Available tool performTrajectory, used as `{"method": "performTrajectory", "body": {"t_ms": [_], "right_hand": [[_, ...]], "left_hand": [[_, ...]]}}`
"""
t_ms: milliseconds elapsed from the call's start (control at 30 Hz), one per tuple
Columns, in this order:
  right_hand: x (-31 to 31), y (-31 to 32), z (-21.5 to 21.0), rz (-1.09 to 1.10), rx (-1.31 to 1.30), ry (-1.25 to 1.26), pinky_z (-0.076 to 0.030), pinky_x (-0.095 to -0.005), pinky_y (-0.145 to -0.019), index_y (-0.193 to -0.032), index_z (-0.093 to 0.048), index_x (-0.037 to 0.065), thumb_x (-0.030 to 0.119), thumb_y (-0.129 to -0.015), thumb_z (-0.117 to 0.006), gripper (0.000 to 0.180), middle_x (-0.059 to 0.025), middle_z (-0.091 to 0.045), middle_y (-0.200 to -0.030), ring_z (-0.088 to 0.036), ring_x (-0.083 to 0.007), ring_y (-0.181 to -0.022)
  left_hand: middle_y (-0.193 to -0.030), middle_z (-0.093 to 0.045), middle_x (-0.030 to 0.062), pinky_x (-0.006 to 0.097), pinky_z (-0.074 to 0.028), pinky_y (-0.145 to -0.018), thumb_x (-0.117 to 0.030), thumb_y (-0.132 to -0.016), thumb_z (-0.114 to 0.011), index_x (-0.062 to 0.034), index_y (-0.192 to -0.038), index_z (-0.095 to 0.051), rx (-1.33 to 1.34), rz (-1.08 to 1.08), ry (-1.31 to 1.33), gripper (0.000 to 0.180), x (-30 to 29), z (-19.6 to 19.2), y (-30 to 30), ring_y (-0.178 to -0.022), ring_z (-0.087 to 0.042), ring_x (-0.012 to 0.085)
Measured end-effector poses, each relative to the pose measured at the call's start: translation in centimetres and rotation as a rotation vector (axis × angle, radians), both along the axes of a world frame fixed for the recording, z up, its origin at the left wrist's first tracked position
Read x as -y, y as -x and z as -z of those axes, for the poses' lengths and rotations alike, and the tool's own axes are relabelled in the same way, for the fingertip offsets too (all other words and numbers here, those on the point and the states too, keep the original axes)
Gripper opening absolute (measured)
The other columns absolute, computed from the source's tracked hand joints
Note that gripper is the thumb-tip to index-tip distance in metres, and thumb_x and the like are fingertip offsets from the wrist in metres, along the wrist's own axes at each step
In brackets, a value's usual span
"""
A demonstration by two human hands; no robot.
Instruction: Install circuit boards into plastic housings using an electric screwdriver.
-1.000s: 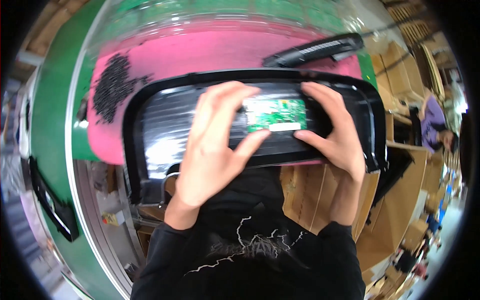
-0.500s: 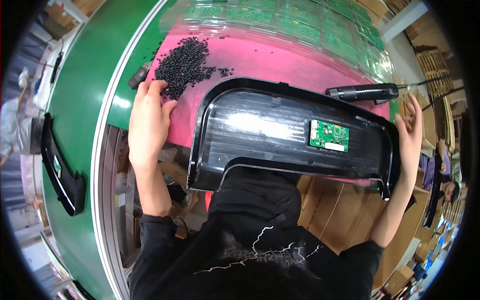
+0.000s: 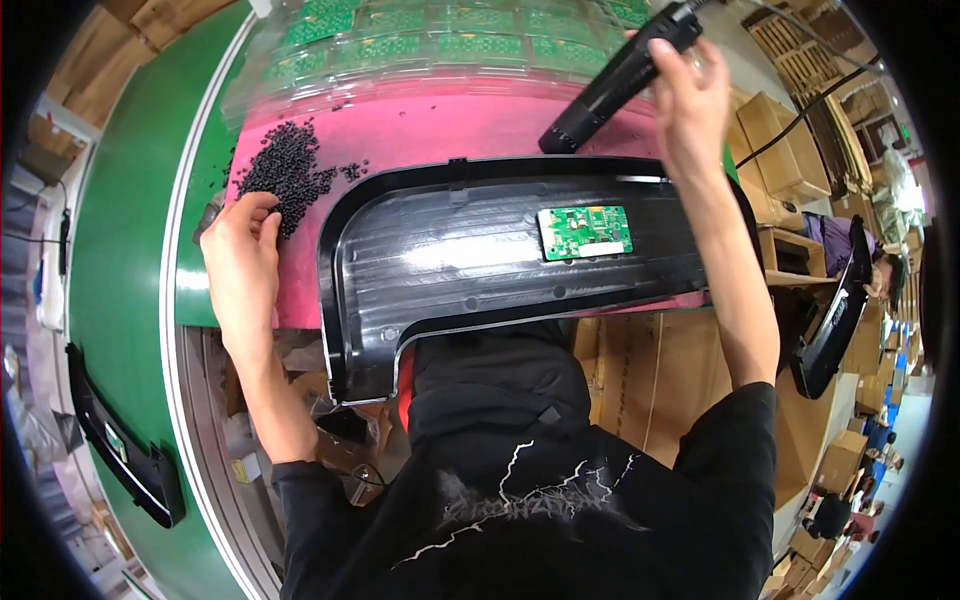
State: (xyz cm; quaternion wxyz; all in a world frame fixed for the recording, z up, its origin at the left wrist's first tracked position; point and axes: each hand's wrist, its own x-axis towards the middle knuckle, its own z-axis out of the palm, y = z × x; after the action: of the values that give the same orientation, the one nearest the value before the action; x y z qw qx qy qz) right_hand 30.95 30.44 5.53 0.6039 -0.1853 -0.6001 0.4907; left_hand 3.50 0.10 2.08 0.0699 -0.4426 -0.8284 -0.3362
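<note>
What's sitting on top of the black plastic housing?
A small green circuit board lies inside the curved black plastic housing. The pink mat runs underneath; what the housing covers is hidden.

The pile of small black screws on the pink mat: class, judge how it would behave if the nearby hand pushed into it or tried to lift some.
The pile of small black screws is loose, with strays beside it, so a push from the left hand would probably scatter it. The pieces look tiny, so pinching one may be fiddly. The flat pink mat would likely stop them rolling far.

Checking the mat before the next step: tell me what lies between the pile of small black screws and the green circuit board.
In the head view, bare pink mat and the black plastic cover's raised rim lie between the screws and circuit board.
</note>
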Motion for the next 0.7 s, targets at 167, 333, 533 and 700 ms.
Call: {"method": "performTrajectory", "body": {"t_ms": [167, 333, 533, 700], "right_hand": [[3.6, 1.6, -0.8, -0.308, -0.053, 0.442, -0.050, -0.0343, -0.079, -0.112, -0.053, 0.001, 0.023, -0.094, -0.069, 0.032, -0.0084, -0.063, -0.094, -0.061, -0.0188, -0.087], [5.5, -0.4, -3.9, -0.430, -0.386, 0.413, -0.045, -0.0452, -0.090, -0.107, -0.054, 0.003, 0.045, -0.096, -0.058, 0.044, -0.0008, -0.048, -0.078, -0.050, -0.0147, -0.073], [10.1, -1.4, -5.8, -0.573, -0.547, 0.379, -0.040, -0.0319, -0.074, -0.108, -0.054, 0.001, 0.050, -0.092, -0.059, 0.052, 0.0022, -0.046, -0.071, -0.044, -0.0103, -0.064], [10.2, -3.1, -5.9, -0.630, -0.539, 0.243, -0.039, -0.0275, -0.069, -0.109, -0.051, 0.004, 0.052, -0.089, -0.062, 0.053, 0.0058, -0.045, -0.068, -0.042, -0.0066, -0.057]], "left_hand": [[-0.085, -0.071, 0.0170, 0.033, -0.056, -0.070, 0.003, -0.082, -0.070, 0.0039, -0.099, -0.070, 0.060, 0.112, -0.107, 0.017, -2.4, -2.3, -1.3, -0.074, -0.071, 0.0233], [-0.089, -0.074, 0.0127, 0.029, -0.057, -0.076, -0.002, -0.082, -0.074, 0.0031, -0.101, -0.072, 0.407, 0.587, -0.162, 0.020, -6.0, -5.9, -5.3, -0.080, -0.071, 0.0155], [-0.094, -0.071, 0.0090, 0.025, -0.056, -0.079, 0.005, -0.081, -0.074, 0.0049, -0.100, -0.072, 0.716, 0.886, -0.025, 0.019, -9.8, -7.9, -9.1, -0.085, -0.068, 0.0125], [-0.097, -0.069, 0.0086, 0.026, -0.056, -0.077, 0.005, -0.085, -0.070, 0.0044, -0.101, -0.071, 0.783, 1.052, -0.060, 0.015, -11.5, -6.5, -9.5, -0.084, -0.067, 0.0132]]}}
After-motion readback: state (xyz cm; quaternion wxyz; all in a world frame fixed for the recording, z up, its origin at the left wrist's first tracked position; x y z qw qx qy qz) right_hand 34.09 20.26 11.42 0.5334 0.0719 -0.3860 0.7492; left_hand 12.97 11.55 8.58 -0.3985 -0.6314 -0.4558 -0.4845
